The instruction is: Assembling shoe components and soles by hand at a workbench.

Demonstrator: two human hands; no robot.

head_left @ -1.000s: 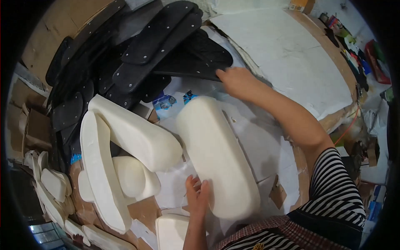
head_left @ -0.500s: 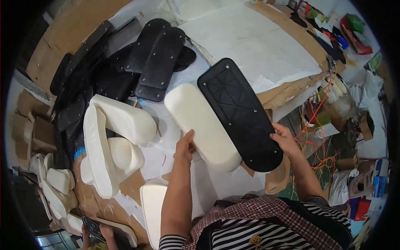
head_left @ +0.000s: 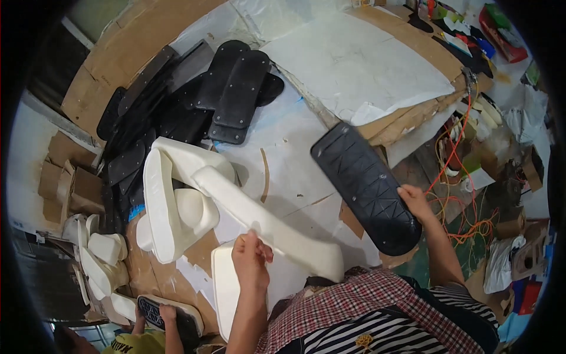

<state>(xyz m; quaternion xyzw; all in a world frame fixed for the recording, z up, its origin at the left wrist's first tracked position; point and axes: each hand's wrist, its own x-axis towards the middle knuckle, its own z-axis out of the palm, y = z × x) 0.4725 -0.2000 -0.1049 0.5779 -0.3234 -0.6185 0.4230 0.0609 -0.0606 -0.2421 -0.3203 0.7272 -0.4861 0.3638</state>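
My right hand [head_left: 415, 203] grips the right edge of a long black plastic base plate [head_left: 362, 183] with rounded ends. Its ribbed face with small metal inserts is turned up. My left hand [head_left: 252, 256] is closed at the near edge of a long cream foam pad [head_left: 268, 227], fingers curled and partly hidden. The pad is turned on its side, one end against my apron, the far end by other foam pieces. Those cream foam pieces [head_left: 156, 206] are piled to the left. Another flat cream pad [head_left: 226, 289] lies beside my left forearm.
Black plates [head_left: 239, 88] are heaped at the far left of the table. White sheeting [head_left: 359, 65] covers the far surface. Orange cables [head_left: 471, 227] tangle on the right. At lower left, another person's hands [head_left: 168, 312] hold a black plate against a pale pad; more foam pieces [head_left: 100, 265] lie nearby.
The cream pad has tipped from face-up onto its side, its near end now at my apron. The black plate has moved right and nearer to me, apart from the pad.
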